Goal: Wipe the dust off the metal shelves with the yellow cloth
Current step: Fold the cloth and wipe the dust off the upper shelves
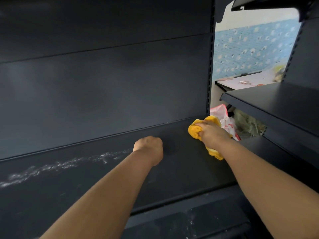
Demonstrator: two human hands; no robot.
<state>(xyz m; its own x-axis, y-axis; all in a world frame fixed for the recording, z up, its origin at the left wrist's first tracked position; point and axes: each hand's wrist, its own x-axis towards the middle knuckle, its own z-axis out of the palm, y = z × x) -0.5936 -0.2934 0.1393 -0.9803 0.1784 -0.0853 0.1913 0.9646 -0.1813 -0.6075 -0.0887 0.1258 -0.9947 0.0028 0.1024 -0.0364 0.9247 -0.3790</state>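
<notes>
1. Your right hand [213,133] curls its fingers round the yellow cloth [195,131] on the metal shelf [181,169], at 2 o'clock from your left hand [150,149];
2. your left hand's fingers are balled in a fist; a dust streak [51,168] lies at its 8 o'clock.

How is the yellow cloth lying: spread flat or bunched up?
Bunched up: the right hand grips the yellow cloth crumpled on the shelf.

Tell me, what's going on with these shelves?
A person is wiping a dark metal shelf. The right hand grips a yellow cloth near the shelf's back right corner. The left hand is curled into a fist above the middle, holding nothing. A streak of white dust lies on the left part, not yet wiped.
</notes>
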